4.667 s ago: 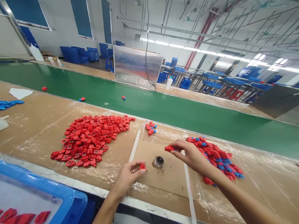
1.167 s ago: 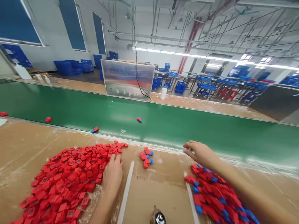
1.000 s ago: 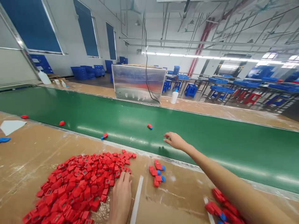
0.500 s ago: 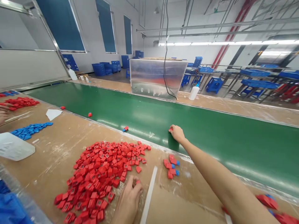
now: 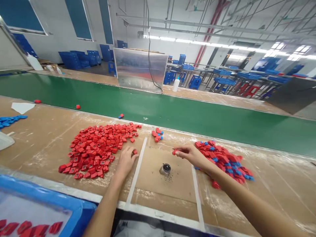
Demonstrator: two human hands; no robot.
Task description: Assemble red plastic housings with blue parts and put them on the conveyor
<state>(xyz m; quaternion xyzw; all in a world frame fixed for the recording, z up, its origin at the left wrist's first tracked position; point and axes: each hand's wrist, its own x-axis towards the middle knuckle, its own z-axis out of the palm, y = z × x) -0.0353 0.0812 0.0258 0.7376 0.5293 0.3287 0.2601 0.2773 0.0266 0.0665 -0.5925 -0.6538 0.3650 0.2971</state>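
My right hand [image 5: 190,154] pinches a small red plastic part [image 5: 174,151] in its fingertips, above the brown cardboard pad [image 5: 177,187]. My left hand [image 5: 126,161] is at the right edge of a large heap of red plastic parts [image 5: 93,148], with a single red part [image 5: 134,151] gripped at its fingertips. A small metal jar [image 5: 166,169] stands on the pad between my hands, with dark specks scattered around it. Beyond my right hand lies a heap of red parts with blue pieces [image 5: 225,159]. A small cluster of red-and-blue parts [image 5: 157,135] sits at the far edge of the pad.
A blue-rimmed tray [image 5: 41,197] holding red parts sits at the near edge of the bench. White strips [image 5: 136,171] border the pad. Behind the bench runs a green conveyor belt [image 5: 158,112] carrying a few loose red parts. Blue parts [image 5: 10,120] lie at the far left.
My right hand has come back from over the green belt to above the pad, holding a red part. My left hand has left the red heap. The view has tilted down, showing the jar.
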